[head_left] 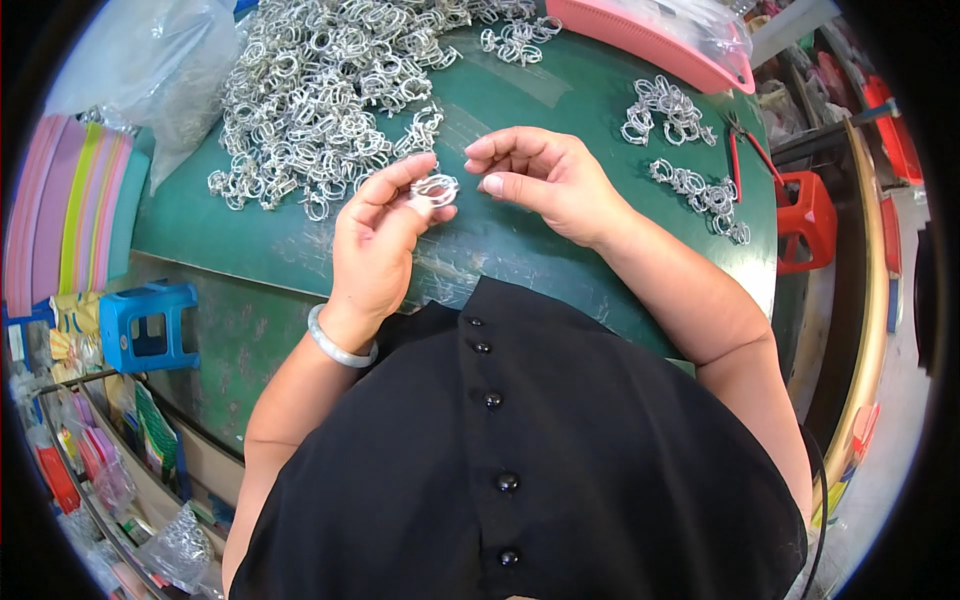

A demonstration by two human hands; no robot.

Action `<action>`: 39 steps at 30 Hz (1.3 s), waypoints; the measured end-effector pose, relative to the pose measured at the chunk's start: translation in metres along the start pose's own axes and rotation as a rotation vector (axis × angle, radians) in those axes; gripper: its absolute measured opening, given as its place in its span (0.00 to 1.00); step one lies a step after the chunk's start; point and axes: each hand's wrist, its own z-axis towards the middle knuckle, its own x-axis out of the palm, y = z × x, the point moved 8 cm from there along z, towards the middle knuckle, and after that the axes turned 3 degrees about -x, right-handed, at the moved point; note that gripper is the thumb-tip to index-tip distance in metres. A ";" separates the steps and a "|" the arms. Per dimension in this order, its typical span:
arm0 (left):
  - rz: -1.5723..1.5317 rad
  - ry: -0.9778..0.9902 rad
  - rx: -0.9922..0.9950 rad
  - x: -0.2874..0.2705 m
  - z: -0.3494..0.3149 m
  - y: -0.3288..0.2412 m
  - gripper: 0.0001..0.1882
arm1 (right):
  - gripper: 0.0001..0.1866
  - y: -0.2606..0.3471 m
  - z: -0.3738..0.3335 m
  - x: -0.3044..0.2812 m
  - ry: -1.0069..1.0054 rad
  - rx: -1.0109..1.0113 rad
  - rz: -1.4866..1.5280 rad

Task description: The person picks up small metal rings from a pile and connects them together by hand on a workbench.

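Observation:
My left hand (378, 228) is closed, holding a silver wire-like ring (437, 190) between the thumb and fingers above the green table. The ring looks made of several joined loops. Close by on the right, my right hand (545, 185) has its fingers curved, with a gap between thumb and forefinger; nothing shows in it. The two hands' fingertips are apart. Just beyond my left hand spreads a large heap of similar silver rings (310, 90).
Smaller clusters of rings lie at the far middle (520, 42) and right (668, 110). Red-handled pliers (737, 160) rest by the table's right edge. A pink tray (650, 45) stands at the back. A blue stool (150, 328) and a red stool (806, 222) flank the table (600, 285).

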 end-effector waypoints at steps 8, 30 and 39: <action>-0.371 0.048 -0.143 -0.003 -0.004 0.001 0.10 | 0.16 0.005 0.045 0.010 0.056 -0.215 -0.856; 0.145 -0.096 -0.043 0.008 0.002 -0.008 0.13 | 0.16 0.003 0.009 0.007 0.047 0.060 0.312; 0.400 -0.028 0.229 0.018 0.002 -0.019 0.09 | 0.12 -0.001 0.006 0.007 0.045 -0.044 0.220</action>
